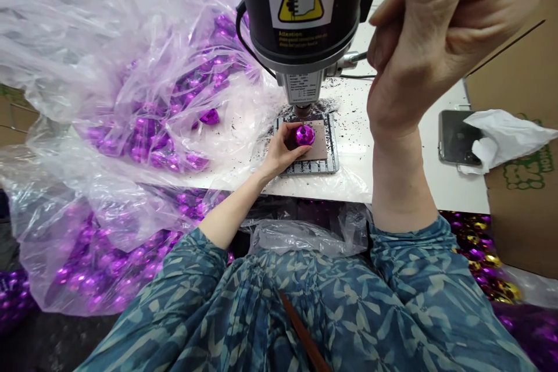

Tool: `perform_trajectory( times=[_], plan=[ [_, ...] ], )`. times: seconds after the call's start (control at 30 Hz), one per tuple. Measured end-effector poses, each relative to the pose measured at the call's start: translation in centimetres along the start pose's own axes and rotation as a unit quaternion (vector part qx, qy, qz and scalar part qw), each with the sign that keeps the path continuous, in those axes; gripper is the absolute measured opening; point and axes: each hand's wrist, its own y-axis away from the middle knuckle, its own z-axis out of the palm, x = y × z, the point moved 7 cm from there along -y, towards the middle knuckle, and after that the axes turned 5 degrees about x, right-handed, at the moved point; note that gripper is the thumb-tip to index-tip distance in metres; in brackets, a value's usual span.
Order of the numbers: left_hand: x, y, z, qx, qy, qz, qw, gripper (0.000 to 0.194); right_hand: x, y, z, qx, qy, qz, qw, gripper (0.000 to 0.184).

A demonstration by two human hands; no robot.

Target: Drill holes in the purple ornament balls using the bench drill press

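- Purple ball (305, 135): sat on the flat board (321, 148), near view centre, directly below the drill press head (305, 11); drill tip right at its top, contact not clear.
- Left hand (284, 152): at ball's 8 o'clock, partly closed, thumb and fingers curved round the ball, holding it against the board.
- Right hand (449, 40): raised, at ball's 2 o'clock, fingers curled shut on the lever (358, 57); the lever's far end was hidden in the hand.
- Board lay on the slotted metal base (333, 166); dark shavings were scattered about it on the white surface (418, 186).
- Clear plastic bag (108, 70): big, crumpled, 9 to 10 o'clock, with many shiny purple balls in it.
- One purple piece (210, 117) at 9 to 10 o'clock, near the bagged balls.
- Phone (455, 138): 3 o'clock, white tissue (510, 133) overlapping its right edge.
- Cardboard box (523, 215): 3 to 4 o'clock, beyond the surface's edge.
- Gold and purple balls (477, 250): 4 o'clock, lower than the surface.
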Motion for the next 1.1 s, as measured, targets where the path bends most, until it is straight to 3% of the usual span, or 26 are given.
perform_trajectory(
  times=[0.13,0.23,0.6,0.7,0.8,0.93,1.1],
  plan=[
    [-0.2,0.2,0.2,-0.004,0.020,-0.002,1.000,0.067,-0.1,2.0,-1.5,0.036,-0.017,-0.060,0.997,0.038],
    [-0.4,0.3,0.2,-0.001,0.010,-0.011,1.000,0.068,0.2,3.2,-1.9,0.046,-0.038,-0.087,0.994,0.029],
    [-0.1,0.4,0.2,-0.003,0.020,0.031,0.999,0.067,2.4,5.2,-2.8,0.084,0.003,-0.123,0.989,0.054],
    [-0.1,0.4,0.2,0.000,0.015,0.042,0.999,0.066,3.0,5.9,-3.4,0.090,-0.006,-0.152,0.984,0.052],
    [-0.2,0.4,0.1,0.006,0.013,0.042,0.999,0.067,3.9,6.5,-3.6,0.065,-0.052,-0.173,0.981,0.047],
    [-0.2,0.3,0.1,0.003,0.019,0.042,0.999,0.067,5.4,6.7,-2.9,0.010,-0.054,-0.153,0.987,0.064],
    [0.0,0.4,0.1,0.004,0.022,0.036,0.999,0.066,5.1,7.5,-3.5,0.023,-0.075,-0.182,0.980,0.062]
  ],
)
